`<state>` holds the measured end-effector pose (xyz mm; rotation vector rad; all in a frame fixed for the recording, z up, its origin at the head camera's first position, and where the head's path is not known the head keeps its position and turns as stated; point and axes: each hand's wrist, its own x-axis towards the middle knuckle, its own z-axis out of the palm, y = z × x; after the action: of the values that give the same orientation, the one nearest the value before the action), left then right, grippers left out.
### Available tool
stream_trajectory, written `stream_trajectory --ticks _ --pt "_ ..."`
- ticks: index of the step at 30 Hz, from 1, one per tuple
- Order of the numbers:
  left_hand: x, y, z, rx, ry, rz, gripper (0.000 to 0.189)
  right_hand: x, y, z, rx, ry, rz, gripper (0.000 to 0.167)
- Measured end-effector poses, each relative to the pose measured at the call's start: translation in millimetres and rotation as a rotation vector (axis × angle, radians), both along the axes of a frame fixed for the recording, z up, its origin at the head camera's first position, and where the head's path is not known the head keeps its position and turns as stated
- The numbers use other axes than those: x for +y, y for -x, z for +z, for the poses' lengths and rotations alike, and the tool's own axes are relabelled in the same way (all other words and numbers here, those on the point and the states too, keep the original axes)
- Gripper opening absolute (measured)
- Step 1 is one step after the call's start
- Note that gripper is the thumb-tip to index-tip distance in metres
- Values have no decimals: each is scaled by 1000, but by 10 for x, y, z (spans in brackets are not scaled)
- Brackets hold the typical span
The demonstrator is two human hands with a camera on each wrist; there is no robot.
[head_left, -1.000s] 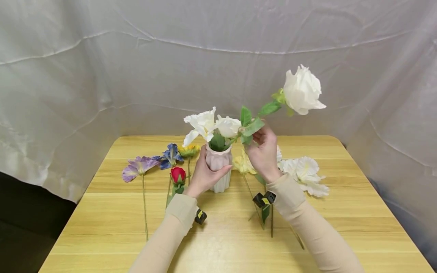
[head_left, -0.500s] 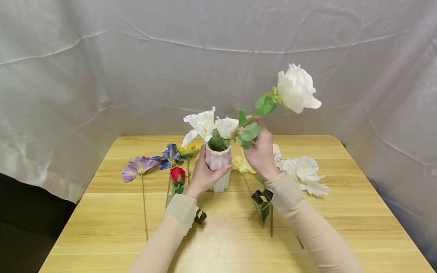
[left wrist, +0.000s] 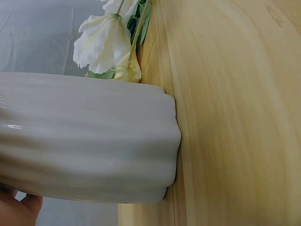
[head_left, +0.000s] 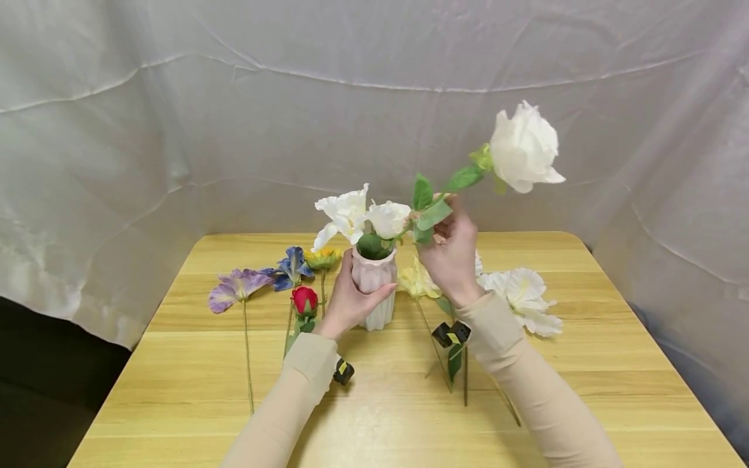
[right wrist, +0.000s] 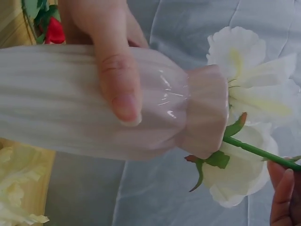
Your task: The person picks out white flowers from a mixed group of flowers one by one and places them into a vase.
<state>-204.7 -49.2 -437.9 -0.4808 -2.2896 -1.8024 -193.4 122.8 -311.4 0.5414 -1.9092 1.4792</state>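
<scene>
A pale pink-white ribbed vase [head_left: 374, 276] stands upright on the table. My left hand [head_left: 355, 300] grips its side, with the thumb across the front in the right wrist view. A white iris-like flower [head_left: 345, 214] and a white rose [head_left: 389, 219] stand in its mouth. My right hand [head_left: 452, 252] pinches the green stem [right wrist: 258, 151] of a large white rose [head_left: 525, 148]. That stem slants right from the vase mouth, its lower end hidden inside. Its leaves [head_left: 432, 214] partly cover my right fingers.
Left of the vase lie a purple flower [head_left: 240, 288], a blue flower [head_left: 294, 266], a yellow flower [head_left: 323, 258] and a red rose [head_left: 305, 300]. On the right lie a pale yellow flower [head_left: 418, 281] and white flowers [head_left: 523, 299]. Grey cloth [head_left: 374, 130] hangs behind the table.
The large white rose swung left and then back right, now slightly higher than before, as my right hand moved with its stem. My left hand and the vase have stayed put.
</scene>
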Motion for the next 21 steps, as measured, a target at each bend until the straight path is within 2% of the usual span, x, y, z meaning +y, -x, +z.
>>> stream_trajectory --ticks 3,7,12,17,21 --pt "-2 5 1 2 -7 -8 88 -11 -12 15 40 53 29 29" --pt "-5 2 4 1 -3 -4 89 -36 -27 29 37 -7 67 28" --pt "0 8 -7 25 6 2 88 -71 -19 9 -65 -143 85 28" --pt "5 14 -15 40 8 1 86 -68 5 -17 -152 -214 64 28" --pt "-1 11 -23 29 27 20 87 -32 21 -16 -259 -269 51 29"
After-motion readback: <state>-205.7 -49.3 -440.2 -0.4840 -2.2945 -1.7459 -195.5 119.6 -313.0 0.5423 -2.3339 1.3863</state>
